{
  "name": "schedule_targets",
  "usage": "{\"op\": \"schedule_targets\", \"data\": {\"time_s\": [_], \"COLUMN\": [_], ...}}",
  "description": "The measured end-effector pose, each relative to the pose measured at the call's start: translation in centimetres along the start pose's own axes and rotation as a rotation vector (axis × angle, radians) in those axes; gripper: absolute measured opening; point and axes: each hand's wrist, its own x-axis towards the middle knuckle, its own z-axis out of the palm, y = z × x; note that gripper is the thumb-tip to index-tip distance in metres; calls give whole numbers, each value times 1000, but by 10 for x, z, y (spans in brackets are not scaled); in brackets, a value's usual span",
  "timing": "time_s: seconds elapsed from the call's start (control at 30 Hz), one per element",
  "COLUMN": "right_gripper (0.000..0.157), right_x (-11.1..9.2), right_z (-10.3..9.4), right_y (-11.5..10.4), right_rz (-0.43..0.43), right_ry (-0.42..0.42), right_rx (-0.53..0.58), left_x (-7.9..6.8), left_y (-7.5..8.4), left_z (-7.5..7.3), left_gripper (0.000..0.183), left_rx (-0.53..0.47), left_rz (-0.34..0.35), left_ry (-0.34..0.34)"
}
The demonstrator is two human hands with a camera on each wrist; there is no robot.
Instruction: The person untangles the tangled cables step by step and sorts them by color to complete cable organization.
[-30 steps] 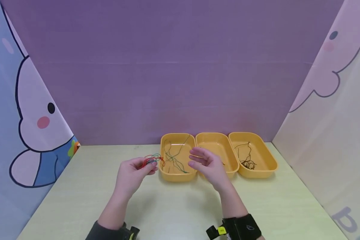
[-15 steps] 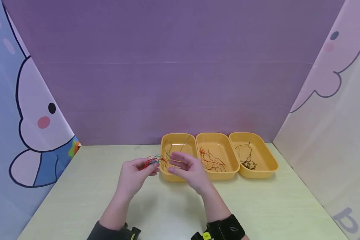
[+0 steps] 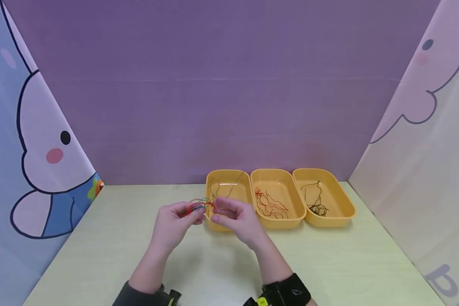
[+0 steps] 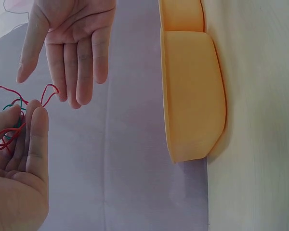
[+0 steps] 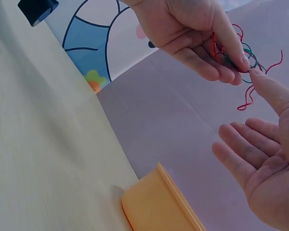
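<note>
A small tangle of red and green string [image 3: 199,205] is pinched between the thumb and fingers of my left hand [image 3: 170,227], above the table. Close to its right side is my right hand [image 3: 245,225], fingers spread straight and thumb apart. In the left wrist view a red loop [image 4: 50,89] of the tangle reaches up to the right hand's fingertips; whether they touch it, I cannot tell. Behind the right hand the left yellow tray [image 3: 226,176] is partly hidden, with thin green string [image 3: 235,185] showing in it.
To its right, the middle yellow tray [image 3: 277,180] holds red strings [image 3: 271,209]. A dark string bunch [image 3: 318,208] lies in the right yellow tray [image 3: 338,204]. All the trays stand in a row on the pale table [image 3: 352,255], before a purple backdrop [image 3: 229,106].
My right hand has moved left from in front of the middle tray to beside the tangle, uncovering the red strings there. The left hand keeps its pinch and has barely shifted.
</note>
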Motion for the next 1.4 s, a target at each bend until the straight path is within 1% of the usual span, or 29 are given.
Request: {"op": "schedule_targets", "data": {"time_s": [0.1, 0.23, 0.33, 0.47, 0.6, 0.87, 1.2, 1.33, 1.4], "right_gripper": [39, 29, 26, 22, 17, 14, 15, 13, 12], "right_x": [0, 0, -2, -6, -8, -9, -13, -13, -13], "right_z": [2, 3, 4, 4, 2, -4, -16, -23, -27], "right_y": [0, -3, -13, -28, -33, -34, -40, -38, -33], "right_rz": [-2, 1, 3, 8, 18, -9, -28, -73, -73], "right_ry": [-3, -6, -2, 17, 56, 79, 86, 95, 109], "right_rx": [-10, 17, 24, 4, -2, 23, 15, 17, 20], "left_x": [0, -1, -1, -1, -1, -1, 0, 0, 0], "left_y": [0, -1, -1, -2, -1, 0, 2, 1, 1], "left_z": [1, 1, 1, 1, 2, 2, 0, -1, -2], "left_gripper": [17, 18, 18, 18, 16, 14, 13, 12, 12], "left_rx": [-4, 0, 1, -5, -3, -13, 6, 4, 3], "left_rz": [1, -5, -14, -14, -6, 6, 10, 10, 9], "left_ry": [-10, -16, -21, -26, -17, -14, -7, -7, -8]}}
